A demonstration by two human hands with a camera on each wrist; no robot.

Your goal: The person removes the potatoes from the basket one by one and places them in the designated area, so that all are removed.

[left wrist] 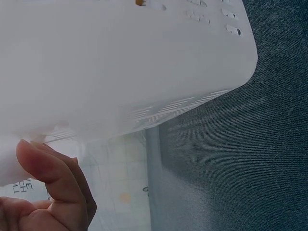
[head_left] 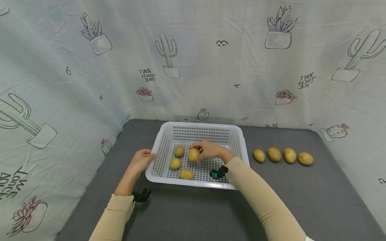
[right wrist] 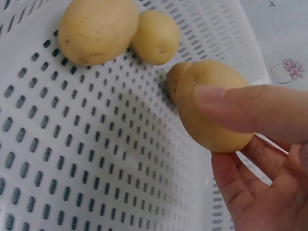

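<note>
A white perforated plastic basket (head_left: 208, 183) stands on the grey table. My left hand (head_left: 140, 163) grips its left rim, thumb and fingertips at the edge; the left wrist view shows the basket wall (left wrist: 86, 72) close by. Inside the basket, my right hand (head_left: 211, 149) pinches a yellow potato (right wrist: 214, 74) between thumb and fingers. Three other potatoes lie on the basket floor: one at the back (head_left: 179, 151), one on the left (head_left: 175, 163) and one near the front wall (head_left: 186, 174). In the right wrist view the held potato partly hides one of them.
Several potatoes (head_left: 274, 154) sit in a row on the table (head_left: 280, 190) to the right of the basket. Behind the table hangs a pale curtain (head_left: 199, 67) printed with cacti. A dark strap device (head_left: 141, 195) is on the left wrist, and a similar one (head_left: 219, 172) on the right.
</note>
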